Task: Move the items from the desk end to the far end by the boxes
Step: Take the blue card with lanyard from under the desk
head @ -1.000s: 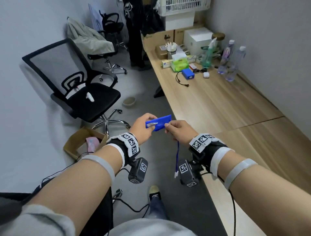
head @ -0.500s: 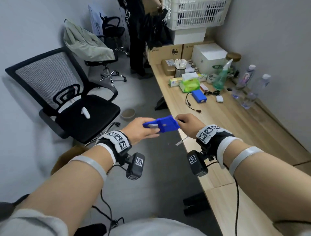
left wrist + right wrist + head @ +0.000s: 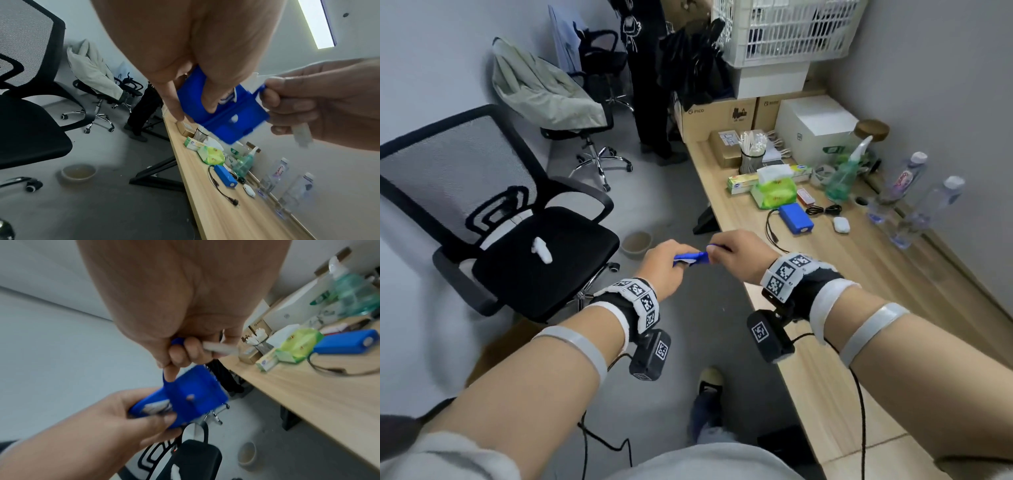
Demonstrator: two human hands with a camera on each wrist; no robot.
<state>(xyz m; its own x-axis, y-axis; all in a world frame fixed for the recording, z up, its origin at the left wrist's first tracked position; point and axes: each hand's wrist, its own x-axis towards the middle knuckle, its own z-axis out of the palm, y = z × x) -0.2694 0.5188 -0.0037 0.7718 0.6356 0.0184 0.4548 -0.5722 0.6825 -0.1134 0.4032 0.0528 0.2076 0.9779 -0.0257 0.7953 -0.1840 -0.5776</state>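
A flat blue card holder (image 3: 691, 258) (image 3: 224, 116) (image 3: 195, 395) with a blue strap is held in the air over the floor, just left of the wooden desk's edge (image 3: 732, 233). My left hand (image 3: 662, 265) (image 3: 131, 420) grips its left end. My right hand (image 3: 738, 251) (image 3: 308, 104) pinches the blue strap at its right end and also holds a small white piece (image 3: 218, 349). At the desk's far end, before the cardboard boxes (image 3: 722, 116), lie a green tissue pack (image 3: 774, 193), a blue power bank (image 3: 796, 218) and a white earbud case (image 3: 840, 224).
A black mesh chair (image 3: 517, 236) stands on the left, with a second chair (image 3: 589, 113) draped in a jacket behind it. A bowl (image 3: 635, 242) sits on the floor. A person in black (image 3: 643, 68) stands at the far end. A spray bottle (image 3: 846, 171) and water bottles (image 3: 928, 209) line the wall.
I have walked forward along the desk; the far-end items are nearer. Both hands stayed on the card holder, and the strap that hung down is now gathered in my right hand.
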